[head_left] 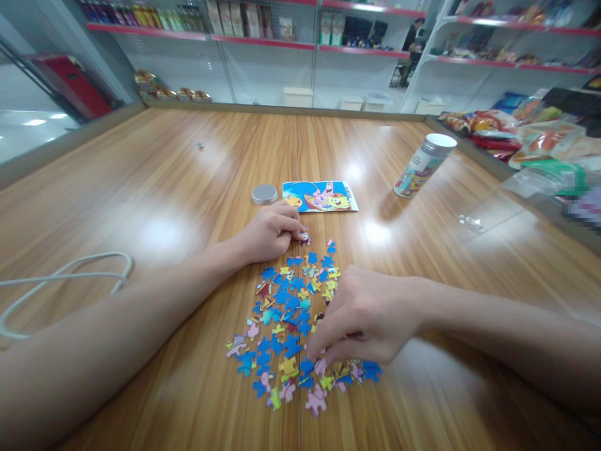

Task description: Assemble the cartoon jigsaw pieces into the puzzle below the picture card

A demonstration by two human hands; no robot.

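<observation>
Loose jigsaw puzzle pieces, mostly blue, pink and yellow, lie spread over the wooden table in front of me. At the far end of the spread, my left hand is closed, its fingertips on a small dark-and-pink puzzle piece lying on the table. My right hand is curled down over the near right part of the spread. Its thumb and forefinger pinch at a pink puzzle piece, and the palm hides several other pieces. Just beyond my left hand lies a picture card with cartoon figures on blue.
A round metal lid sits left of the card. A printed cardboard tube stands at the right. Clear plastic and snack bags lie farther right. A white cable loops at the left. Shelves stand behind the table.
</observation>
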